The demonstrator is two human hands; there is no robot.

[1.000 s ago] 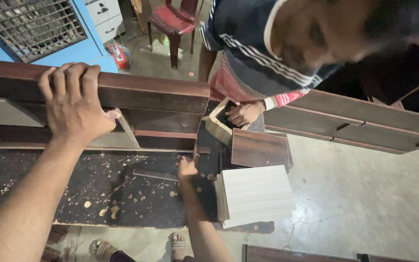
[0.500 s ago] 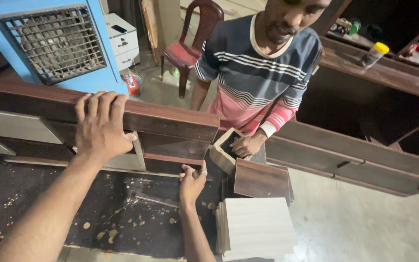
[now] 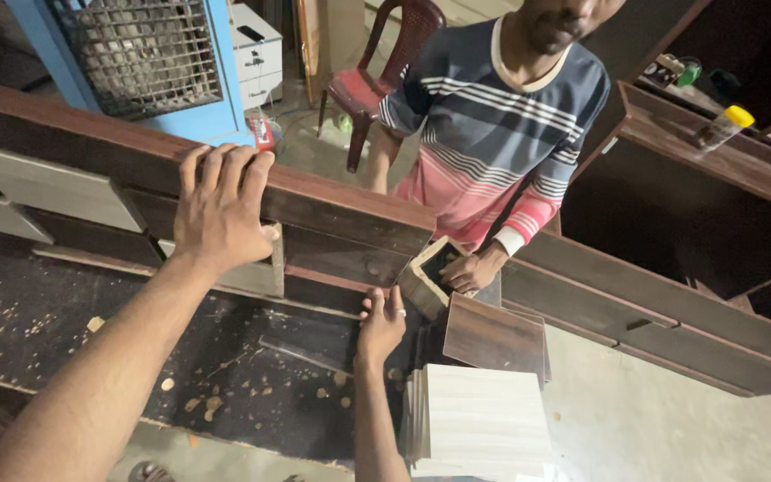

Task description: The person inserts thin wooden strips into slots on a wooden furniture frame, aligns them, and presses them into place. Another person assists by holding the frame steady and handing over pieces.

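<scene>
**Two hands brace a long dark board**

The left hand (image 3: 222,207) lies palm-down over the top edge of a long dark wooden board (image 3: 332,201). Its fingers curl over the far side, a flat resting grip rather than a closed one. The board stands on its edge, with its long axis running from the near left up toward the right, and it ends just beside the co-worker's hand (image 3: 470,270).

The right hand (image 3: 380,327) is lower and nearer, with fingers spread open and pressed against the lower face of the same assembly. It clasps nothing. A ring shows on one finger.

Below both hands lies a dark desk (image 3: 37,312) strewn with wood chips and sawdust. Just right of the right hand, a small dark panel (image 3: 493,337) sits above a stack of pale boards (image 3: 484,419).

Across the board stands a person in a striped shirt (image 3: 493,134), whose hand holds a small open wooden box (image 3: 426,281) against the board's right end. Behind are a blue cooler (image 3: 136,62) at the far left, a red plastic chair (image 3: 385,62), and a long dark cabinet (image 3: 671,312) on the right.
</scene>
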